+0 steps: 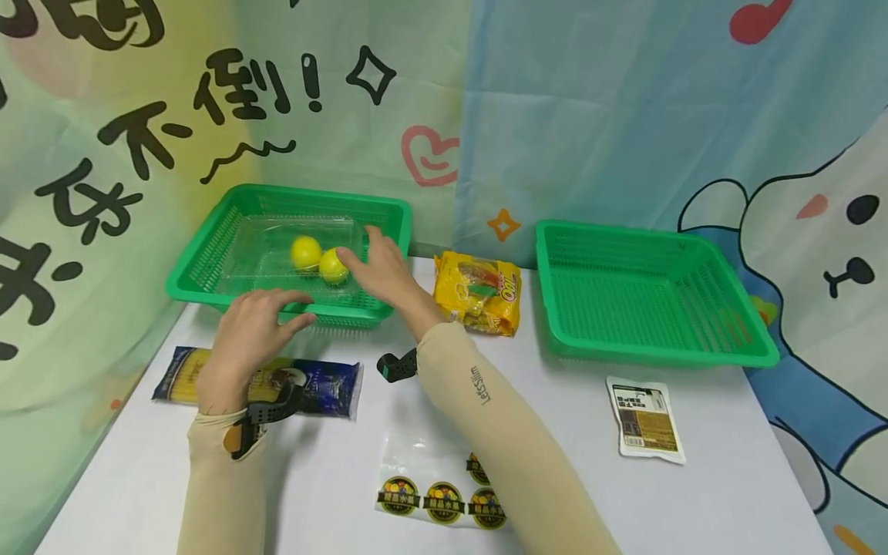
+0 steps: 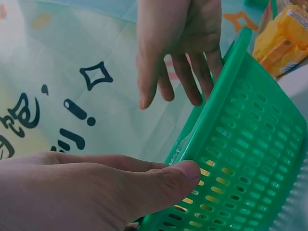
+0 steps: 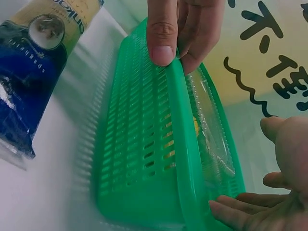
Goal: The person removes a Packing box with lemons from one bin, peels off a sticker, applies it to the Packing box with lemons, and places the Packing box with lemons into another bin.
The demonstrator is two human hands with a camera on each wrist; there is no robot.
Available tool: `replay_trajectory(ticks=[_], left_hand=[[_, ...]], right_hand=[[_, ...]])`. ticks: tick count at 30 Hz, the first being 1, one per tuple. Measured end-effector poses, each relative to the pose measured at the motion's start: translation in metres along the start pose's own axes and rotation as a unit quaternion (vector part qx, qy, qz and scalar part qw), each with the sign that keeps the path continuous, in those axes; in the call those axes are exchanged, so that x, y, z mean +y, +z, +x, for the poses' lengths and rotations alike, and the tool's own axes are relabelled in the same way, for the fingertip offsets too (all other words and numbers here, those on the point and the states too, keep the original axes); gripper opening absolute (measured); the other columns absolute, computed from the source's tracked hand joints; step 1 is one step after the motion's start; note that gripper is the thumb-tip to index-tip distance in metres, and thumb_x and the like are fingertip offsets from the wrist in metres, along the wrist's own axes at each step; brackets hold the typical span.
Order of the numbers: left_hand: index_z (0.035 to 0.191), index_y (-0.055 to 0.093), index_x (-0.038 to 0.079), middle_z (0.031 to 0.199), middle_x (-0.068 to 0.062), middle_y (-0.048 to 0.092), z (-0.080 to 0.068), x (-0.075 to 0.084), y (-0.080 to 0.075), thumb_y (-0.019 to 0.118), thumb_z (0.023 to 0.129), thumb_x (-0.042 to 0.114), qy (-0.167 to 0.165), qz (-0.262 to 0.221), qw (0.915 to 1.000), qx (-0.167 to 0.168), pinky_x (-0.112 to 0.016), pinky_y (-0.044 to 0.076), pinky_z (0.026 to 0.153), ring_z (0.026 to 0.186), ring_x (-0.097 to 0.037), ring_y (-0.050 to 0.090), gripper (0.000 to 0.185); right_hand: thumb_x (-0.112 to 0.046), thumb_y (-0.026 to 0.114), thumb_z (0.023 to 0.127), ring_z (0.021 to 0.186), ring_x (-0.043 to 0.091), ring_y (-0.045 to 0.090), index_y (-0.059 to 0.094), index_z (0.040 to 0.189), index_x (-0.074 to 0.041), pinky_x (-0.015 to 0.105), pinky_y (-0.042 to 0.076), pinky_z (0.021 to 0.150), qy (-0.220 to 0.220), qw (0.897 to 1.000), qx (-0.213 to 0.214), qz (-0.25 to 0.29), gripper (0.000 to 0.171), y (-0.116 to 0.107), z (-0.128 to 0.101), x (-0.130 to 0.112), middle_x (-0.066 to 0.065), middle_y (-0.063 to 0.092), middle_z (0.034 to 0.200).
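A green basket (image 1: 388,212) stands at the back left of the white table and holds a clear plastic tray (image 1: 270,239). Two yellow fruits (image 1: 306,252) (image 1: 332,267) lie in the tray. My left hand (image 1: 291,308) pinches the basket's near rim, thumb (image 3: 162,36) on the outer wall and fingers inside. My right hand (image 1: 368,254) hovers open over the basket's right half, fingers straight, one fingertip beside the nearer yellow fruit. Whether it touches the tray I cannot tell. The left wrist view shows my thumb (image 2: 183,173) against the slotted wall (image 2: 250,144).
A blue spaghetti packet (image 1: 326,389) lies under my left wrist. A yellow snack bag (image 1: 479,293) sits between the baskets. A second green basket (image 1: 652,301) stands at the right, a white pouch (image 1: 645,420) before it. A clear bag with round stickers (image 1: 430,497) lies near me.
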State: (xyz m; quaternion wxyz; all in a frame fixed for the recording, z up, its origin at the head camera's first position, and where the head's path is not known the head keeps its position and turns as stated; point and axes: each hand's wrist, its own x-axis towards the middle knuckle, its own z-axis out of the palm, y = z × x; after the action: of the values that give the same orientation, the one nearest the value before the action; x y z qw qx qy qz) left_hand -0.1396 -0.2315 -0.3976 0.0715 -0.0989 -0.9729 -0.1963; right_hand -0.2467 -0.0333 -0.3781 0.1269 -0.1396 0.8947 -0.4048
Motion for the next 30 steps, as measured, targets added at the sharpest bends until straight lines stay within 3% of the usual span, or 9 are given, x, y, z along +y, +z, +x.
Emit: replay_trajectory(ticks=[14, 23, 30], left_hand=[[0.124, 0.075, 0.009, 0.125, -0.021, 0.073, -0.001, -0.001, 0.0, 0.076, 0.097, 0.025, -0.004, 0.002, 1.0, 0.004, -0.069, 0.04, 0.111, 0.118, -0.05, 0.064, 0.032], [0.124, 0.075, 0.008, 0.126, -0.021, 0.073, 0.0, 0.001, 0.0, 0.076, 0.097, 0.025, 0.0, -0.001, 1.0, 0.001, -0.069, 0.04, 0.111, 0.119, -0.049, 0.064, 0.032], [0.126, 0.074, 0.009, 0.128, -0.021, 0.072, 0.0, 0.001, 0.001, 0.075, 0.098, 0.026, -0.004, -0.006, 1.0, -0.003, -0.07, 0.037, 0.113, 0.122, -0.05, 0.062, 0.033]], right_hand=[[-0.049, 0.05, 0.109, 0.159, 0.033, 0.026, 0.01, 0.169, -0.014, 0.05, 0.035, 0.125, 0.047, 0.999, -0.021, -0.007, 0.08, 0.019, 0.013, -0.01, 0.019, 0.019, 0.173], [-0.045, 0.056, 0.108, 0.159, 0.032, 0.027, 0.011, 0.169, -0.015, 0.05, 0.034, 0.126, 0.082, 0.996, 0.023, 0.034, 0.082, 0.032, 0.021, -0.006, 0.016, 0.022, 0.173], [-0.036, 0.06, 0.107, 0.16, 0.028, 0.025, 0.02, 0.168, -0.015, 0.047, 0.03, 0.128, 0.079, 0.995, 0.041, 0.054, 0.076, 0.043, 0.026, -0.002, 0.008, 0.024, 0.174]])
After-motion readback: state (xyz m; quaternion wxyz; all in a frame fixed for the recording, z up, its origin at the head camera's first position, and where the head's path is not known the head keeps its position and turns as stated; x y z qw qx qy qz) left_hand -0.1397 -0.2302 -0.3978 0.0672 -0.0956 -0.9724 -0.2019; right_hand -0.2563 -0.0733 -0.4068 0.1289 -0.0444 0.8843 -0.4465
